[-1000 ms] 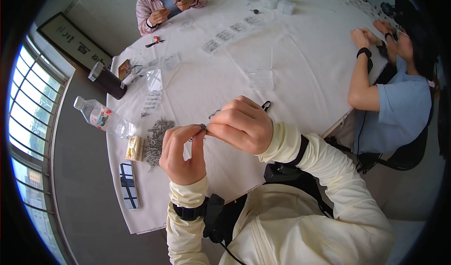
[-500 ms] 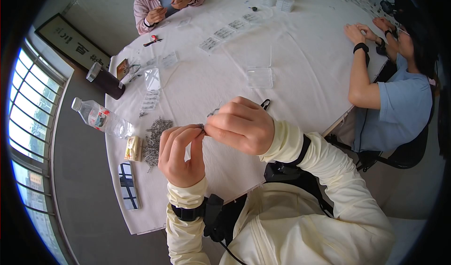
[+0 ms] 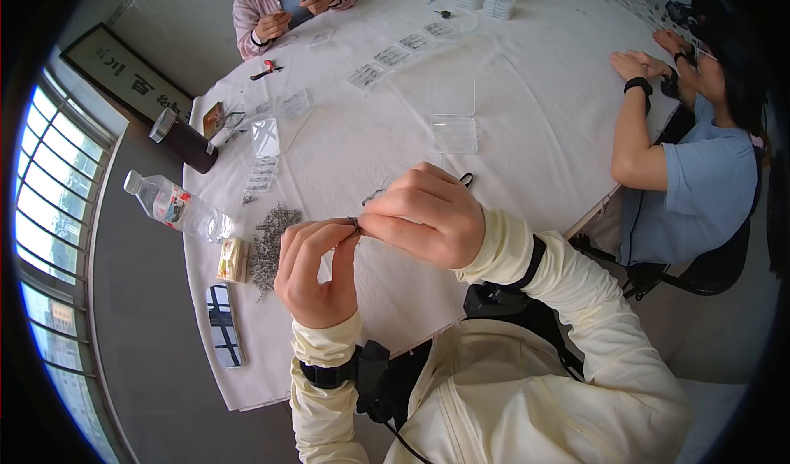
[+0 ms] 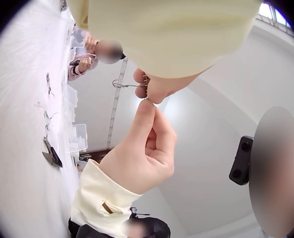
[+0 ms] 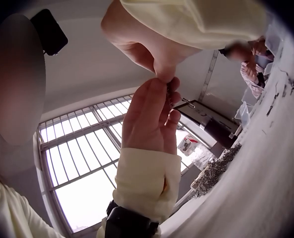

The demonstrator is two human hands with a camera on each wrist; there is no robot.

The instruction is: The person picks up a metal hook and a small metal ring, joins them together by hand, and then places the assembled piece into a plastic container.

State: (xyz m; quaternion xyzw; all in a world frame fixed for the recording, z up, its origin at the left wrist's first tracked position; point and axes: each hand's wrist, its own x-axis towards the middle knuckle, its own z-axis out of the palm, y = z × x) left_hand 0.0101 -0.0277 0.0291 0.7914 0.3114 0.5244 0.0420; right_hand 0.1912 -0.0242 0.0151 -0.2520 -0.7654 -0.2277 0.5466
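Both hands meet over the near part of the table. My left hand (image 3: 317, 271) pinches a small dark metal piece (image 3: 355, 224) between thumb and forefinger. A thin wire loop (image 4: 119, 84) sticks out beyond the left fingers in the left wrist view. My right hand (image 3: 428, 217) pinches the same piece from the other side, fingertips right against the left ones. Much of the piece is hidden by the fingers, so I cannot tell its exact kind. Beside the left hand lies a heap of small grey metal wire pieces (image 3: 271, 254).
Left of the heap are a tissue pack (image 3: 232, 261), a phone (image 3: 224, 324), a plastic bottle (image 3: 177, 205) and a dark flask (image 3: 185, 141). Beyond my hands lie an open clear box (image 3: 454, 135) and a black clip-like item (image 3: 467, 179). Two people sit around the table.
Both hands stay joined at the small metal piece, with slight shifts of the right hand and fingers. The person on the right has drawn their hands together.
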